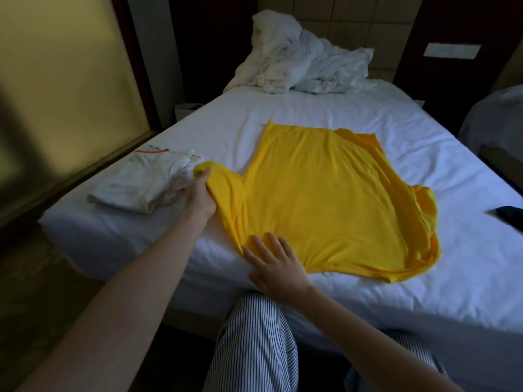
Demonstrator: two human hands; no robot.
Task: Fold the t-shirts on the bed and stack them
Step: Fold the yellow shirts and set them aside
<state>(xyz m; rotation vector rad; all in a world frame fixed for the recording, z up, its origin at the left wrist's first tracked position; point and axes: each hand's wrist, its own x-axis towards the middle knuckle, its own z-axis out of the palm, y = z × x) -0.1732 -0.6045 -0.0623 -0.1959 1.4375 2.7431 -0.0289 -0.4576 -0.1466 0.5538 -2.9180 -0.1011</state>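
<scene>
The left hand (202, 193) clenches the sleeve (223, 179) of the yellow t-shirt (325, 199), probably to fold it inward, while the right hand (273, 261), released and flat, pins its near edge to the bed (396, 292).

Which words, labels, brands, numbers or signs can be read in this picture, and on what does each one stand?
No text can be read here.
On the folded white t-shirt: an orange print at its far edge, too blurred to read; perhaps not letters.
On the white plate on the wall: too blurred to read.
On the yellow t-shirt: no print visible.
</scene>
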